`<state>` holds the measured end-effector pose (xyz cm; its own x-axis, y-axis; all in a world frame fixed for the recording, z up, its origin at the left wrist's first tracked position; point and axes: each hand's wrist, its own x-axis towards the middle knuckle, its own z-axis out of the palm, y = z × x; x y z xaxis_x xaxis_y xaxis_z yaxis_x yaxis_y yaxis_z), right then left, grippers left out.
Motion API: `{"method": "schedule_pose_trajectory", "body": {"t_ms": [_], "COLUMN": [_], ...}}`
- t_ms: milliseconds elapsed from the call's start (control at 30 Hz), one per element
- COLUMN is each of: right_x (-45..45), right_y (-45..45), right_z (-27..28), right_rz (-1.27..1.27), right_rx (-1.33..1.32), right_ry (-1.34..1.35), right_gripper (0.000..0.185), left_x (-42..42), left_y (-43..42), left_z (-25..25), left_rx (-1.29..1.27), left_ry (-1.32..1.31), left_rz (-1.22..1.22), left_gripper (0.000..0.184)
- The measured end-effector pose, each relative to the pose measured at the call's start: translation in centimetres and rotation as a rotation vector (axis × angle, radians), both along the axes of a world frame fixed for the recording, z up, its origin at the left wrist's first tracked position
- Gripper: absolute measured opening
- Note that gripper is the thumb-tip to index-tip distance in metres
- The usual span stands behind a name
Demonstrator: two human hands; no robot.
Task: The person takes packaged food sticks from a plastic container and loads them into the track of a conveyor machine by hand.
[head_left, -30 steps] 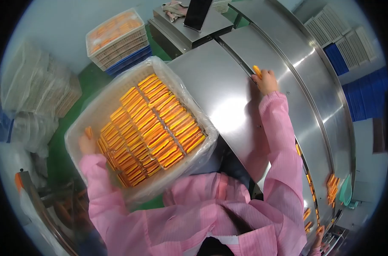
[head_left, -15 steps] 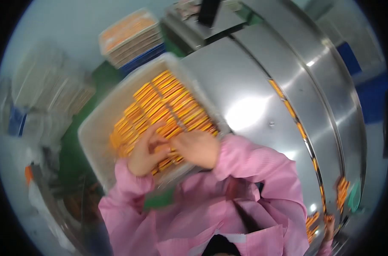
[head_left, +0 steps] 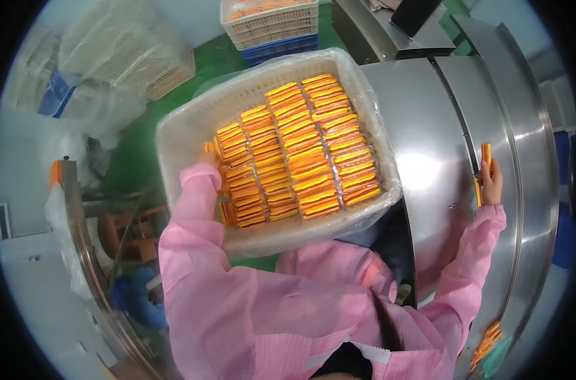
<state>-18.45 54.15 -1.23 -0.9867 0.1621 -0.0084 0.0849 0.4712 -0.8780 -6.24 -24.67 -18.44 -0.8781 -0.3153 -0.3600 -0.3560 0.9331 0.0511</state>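
Rows of orange-and-yellow striped sticks (head_left: 300,149) lie packed in a white perforated crate (head_left: 186,126) lined with clear plastic. My left hand (head_left: 219,159) reaches in at the crate's left side, touching the sticks along that edge. Its fingers are small and partly hidden, so their grip is unclear. Out to the right, over the steel conveyor table, my right hand (head_left: 491,182) is closed around a striped stick (head_left: 486,152), whose upper end points away from me. Another striped stick (head_left: 478,192) lies in the table's slot beside that hand.
Stacked crates (head_left: 269,28) stand behind the packed one, and plastic-covered crates (head_left: 126,47) are at the back left. The steel table (head_left: 427,145) curves along the right. More sticks (head_left: 486,345) lie at its lower right, near a green mesh item (head_left: 497,358).
Both hands were together over the sticks in the crate. My right hand has moved right to the table and holds a stick; my left has shifted to the crate's left edge. The view has turned.
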Motion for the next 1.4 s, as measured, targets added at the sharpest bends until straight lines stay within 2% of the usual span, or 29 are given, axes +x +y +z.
{"method": "schedule_pose_trajectory", "body": {"t_ms": [33,67,133,167,200,233,267,300,333,367,500,600,667,767,867,967,1033,1100,1167,1200,1267,1333,1400], "right_x": [-0.1,-0.1,0.2,0.5,0.2,0.3,0.5,0.4,0.3,0.3,0.9,1.0,0.7,-0.4,0.0,1.0,2.4,3.4,4.5,4.8,5.2,5.8,7.2], "right_y": [0.5,1.3,2.6,2.8,4.2,4.2,3.6,2.7,1.7,0.9,0.0,-0.6,-0.5,-1.3,-1.7,-0.2,0.6,1.4,1.4,1.6,2.3,2.5,2.8], "right_z": [-0.4,-0.7,-0.3,0.1,-1.1,-1.2,-0.7,-0.2,0.7,1.1,0.2,-0.3,-0.6,-0.4,0.2,-0.5,0.3,0.1,-0.1,-0.5,-1.3,-1.4,-1.3], "right_rz": [-0.013,-0.044,-0.108,-0.148,-0.178,-0.196,-0.174,-0.140,-0.116,-0.085,-0.131,-0.106,-0.114,-0.115,-0.106,-0.043,-0.047,-0.031,-0.020,-0.023,-0.035,-0.050,-0.073], "right_rx": [0.016,0.080,0.158,0.172,0.362,0.410,0.552,0.685,0.702,0.711,0.724,0.732,0.713,0.702,0.717,0.720,0.611,0.607,0.601,0.601,0.545,0.547,0.552], "right_ry": [0.004,0.008,-0.026,-0.062,0.003,0.003,0.026,0.041,0.008,-0.026,0.070,0.188,0.175,0.166,0.100,0.037,-0.068,-0.071,0.094,0.093,0.148,0.179,0.202], "right_gripper": [0.018,0.018,0.021,0.024,0.027,0.028,0.028,0.028,0.028,0.029,0.025,0.023,0.023,0.023,0.022,0.023,0.026,0.024,0.021,0.021,0.018,0.018,0.019], "left_x": [-0.1,-0.1,0.4,2.5,2.8,2.0,0.5,-0.3,0.0,0.2,1.4,2.2,2.4,2.3,2.5,2.8,2.6,2.2,2.2,2.3,2.1,1.6,1.0], "left_y": [-2.3,-1.9,-1.6,-7.5,-4.3,-1.4,6.5,6.4,5.0,3.8,-0.3,-2.3,-3.2,2.5,1.4,3.1,2.7,1.8,1.2,1.1,3.4,7.8,12.6], "left_z": [-2.5,-2.3,-2.3,-10.5,-10.5,-6.5,5.0,4.1,3.4,2.3,-2.6,-4.7,-5.5,-0.3,-2.1,0.2,0.4,-0.1,-0.1,0.2,3.4,9.2,14.9], "left_rx": [0.083,0.016,0.086,0.579,0.325,0.067,0.308,0.275,0.229,0.230,0.250,0.313,0.353,0.462,0.390,0.507,0.435,0.290,0.301,0.309,0.352,0.393,0.080], "left_ry": [-0.033,-0.068,-0.094,0.198,0.223,0.261,0.053,-0.045,-0.143,-0.139,-0.054,0.023,0.076,0.093,0.152,0.218,0.196,0.038,-0.006,-0.049,-0.072,-0.093,-0.050], "left_rz": [-0.129,-0.111,-0.013,0.148,0.058,-0.028,0.050,0.068,0.096,0.077,0.009,-0.039,-0.068,0.038,0.021,0.092,0.037,0.068,0.075,0.087,0.154,0.215,0.248], "left_gripper": [0.016,0.019,0.022,0.023,0.024,0.025,0.019,0.027,0.036,0.036,0.022,0.012,0.005,0.007,0.012,0.012,0.014,0.020,0.022,0.025,0.020,0.016,0.020]}}
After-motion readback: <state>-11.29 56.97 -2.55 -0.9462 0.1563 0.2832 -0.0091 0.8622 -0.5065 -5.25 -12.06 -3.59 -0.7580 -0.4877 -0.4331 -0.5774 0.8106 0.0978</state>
